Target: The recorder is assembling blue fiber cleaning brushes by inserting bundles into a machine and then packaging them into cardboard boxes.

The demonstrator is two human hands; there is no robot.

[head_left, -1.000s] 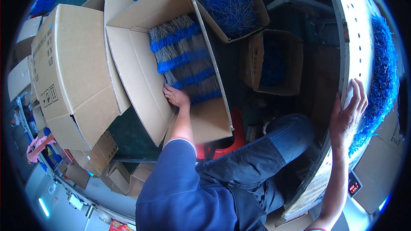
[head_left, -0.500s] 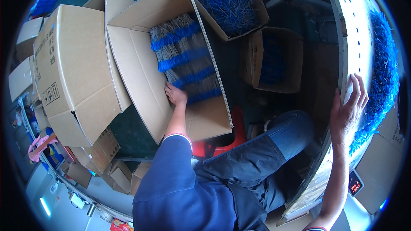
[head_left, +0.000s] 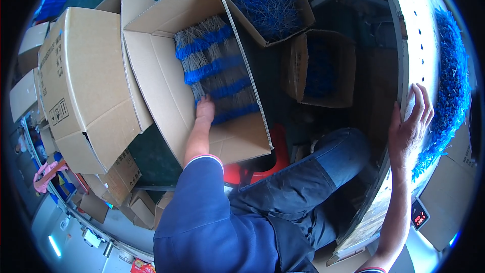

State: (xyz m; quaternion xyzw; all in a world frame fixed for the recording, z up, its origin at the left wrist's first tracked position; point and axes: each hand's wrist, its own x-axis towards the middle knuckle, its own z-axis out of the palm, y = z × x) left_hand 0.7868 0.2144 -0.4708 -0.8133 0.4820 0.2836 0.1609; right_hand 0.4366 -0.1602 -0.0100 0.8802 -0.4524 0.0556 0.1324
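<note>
My left hand [head_left: 204, 110] reaches down into an upright open cardboard box [head_left: 156, 65]. It touches the left end of the nearer rows of thin blue-and-grey wire-like pieces [head_left: 214, 63], packed in bands of blue and grey. Its fingertips are partly lost among the pieces, so I cannot make out whether they grip any. On the right, my right hand [head_left: 410, 129] rests on the edge of a white worktop [head_left: 415, 45], fingers spread, thumb over the side, holding nothing. Beyond its fingers a long heap of loose blue pieces [head_left: 452, 81] lies on the worktop.
Another open box [head_left: 260, 5] at the top holds a tangle of similar pieces. A smaller box [head_left: 328, 65] with blue contents stands below it. Large cardboard boxes [head_left: 96, 81] crowd the left. A red stool [head_left: 278, 156] shows beside my leg. A small digital display [head_left: 419, 215] sits at lower right.
My left hand has moved slightly up and farther into the box, from beside the rows onto their near left end. My right hand stays on the worktop edge.
</note>
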